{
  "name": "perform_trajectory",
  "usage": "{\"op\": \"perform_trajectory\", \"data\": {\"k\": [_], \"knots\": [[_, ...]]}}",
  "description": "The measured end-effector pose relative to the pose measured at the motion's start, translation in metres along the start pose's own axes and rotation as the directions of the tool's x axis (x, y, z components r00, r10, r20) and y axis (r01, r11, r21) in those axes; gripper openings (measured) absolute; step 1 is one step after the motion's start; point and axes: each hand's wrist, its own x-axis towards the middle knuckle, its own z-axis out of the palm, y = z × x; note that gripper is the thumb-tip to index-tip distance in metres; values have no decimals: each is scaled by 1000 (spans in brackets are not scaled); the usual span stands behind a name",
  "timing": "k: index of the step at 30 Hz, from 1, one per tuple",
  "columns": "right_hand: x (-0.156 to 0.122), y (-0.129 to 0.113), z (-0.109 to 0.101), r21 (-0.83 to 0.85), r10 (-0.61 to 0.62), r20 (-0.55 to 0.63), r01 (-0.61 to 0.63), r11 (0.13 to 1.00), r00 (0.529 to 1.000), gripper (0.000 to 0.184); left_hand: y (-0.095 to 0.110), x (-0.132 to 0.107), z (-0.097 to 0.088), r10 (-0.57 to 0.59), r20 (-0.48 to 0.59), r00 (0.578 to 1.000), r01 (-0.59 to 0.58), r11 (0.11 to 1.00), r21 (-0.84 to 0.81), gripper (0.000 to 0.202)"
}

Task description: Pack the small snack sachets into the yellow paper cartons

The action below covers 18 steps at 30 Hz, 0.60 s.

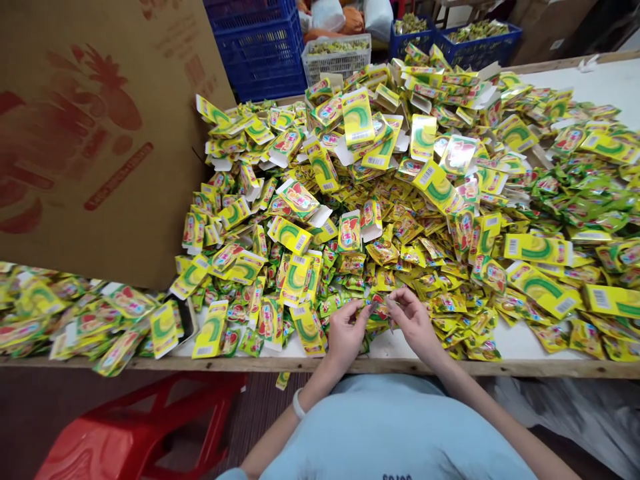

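My left hand and my right hand are close together at the table's front edge, fingers pinched. Between the fingertips is a small green-and-red candy packet, partly covered by the fingers. Right behind the hands lies a heap of yellow candy packets, with greener ones mixed in to the left. Flat yellow cardboard boxes with a green curved picture and a barcode, such as one box just left of my left hand, lie scattered over the heap. Several boxes have open flaps.
A large brown carton stands at the left on the table. Behind are stacked blue crates, a white basket and blue baskets of packets. A red plastic stool is below the table at the left.
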Motion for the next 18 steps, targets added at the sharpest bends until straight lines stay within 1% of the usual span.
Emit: {"op": "perform_trajectory", "data": {"k": [3,5,8,9,10,11,12,13,14,15,16,17,18], "knots": [[1,-1,1,-42,-49,-50,47,998,998,32,-5,-2,-2,-25,48,999,26,999,-21,29],[3,-4,-2,-73,-100,-131,91,993,986,28,-6,-1,-2,-72,70,995,75,996,-46,33],[7,-10,-12,-114,-183,-287,156,981,940,19,-6,1,-3,-124,59,990,127,990,-57,37],[8,-11,-17,-135,-212,-307,178,975,928,16,-4,2,-5,-120,56,991,123,991,-48,40],[8,-11,-22,-171,-245,-284,202,964,927,14,-3,3,-6,-105,60,993,108,993,-43,44],[8,-11,-26,-228,-282,-209,234,945,937,11,-1,3,-8,-83,67,994,86,995,-42,50],[8,-11,-29,-305,-322,-82,284,909,943,9,0,3,-9,-60,76,995,63,997,-45,55],[8,-10,-31,-381,-353,69,352,855,933,9,2,3,-10,-42,85,996,47,998,-50,59],[8,-9,-32,-439,-367,212,424,792,906,11,4,3,-10,-33,93,995,38,998,-54,60],[9,-8,-31,-473,-372,316,485,735,873,14,5,2,-9,-36,99,994,41,998,-53,58],[10,-7,-30,-490,-378,376,528,694,846,17,5,1,-8,-48,101,994,53,997,-48,54],[11,-6,-27,-496,-384,402,550,672,831,18,6,1,-6,-66,102,993,72,996,-49,49],[12,-6,-24,-497,-391,405,558,665,827,17,6,0,-5,-85,101,991,91,994,-59,44]]}}
